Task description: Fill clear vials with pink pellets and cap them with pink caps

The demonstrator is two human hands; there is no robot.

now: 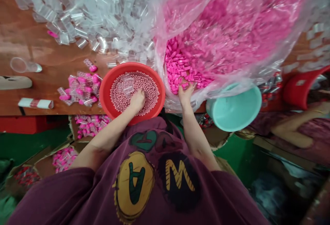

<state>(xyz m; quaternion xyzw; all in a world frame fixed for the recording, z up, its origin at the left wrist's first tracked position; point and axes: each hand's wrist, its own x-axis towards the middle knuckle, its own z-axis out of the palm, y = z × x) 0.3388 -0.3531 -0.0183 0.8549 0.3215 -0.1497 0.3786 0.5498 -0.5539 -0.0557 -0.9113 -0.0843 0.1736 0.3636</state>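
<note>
My left hand (137,100) rests knuckles-up in a red bowl (105,87) full of small pale pink beads (146,87), its fingers curled down into them. A clear small tube (128,88) lies on the beads just beyond it. My right hand (186,92) reaches into the mouth of a big clear plastic bag (232,22) packed with bright pink caps (177,70), fingers spread among them. What either hand grips is hidden.
A heap of clear small tubes (103,12) covers the back of the brown table (31,36). Filled pink-capped tubes (82,87) lie left of the red bowl and in a carton below. A teal bowl (234,110) sits at right. Another person's arm (294,132) is at far right.
</note>
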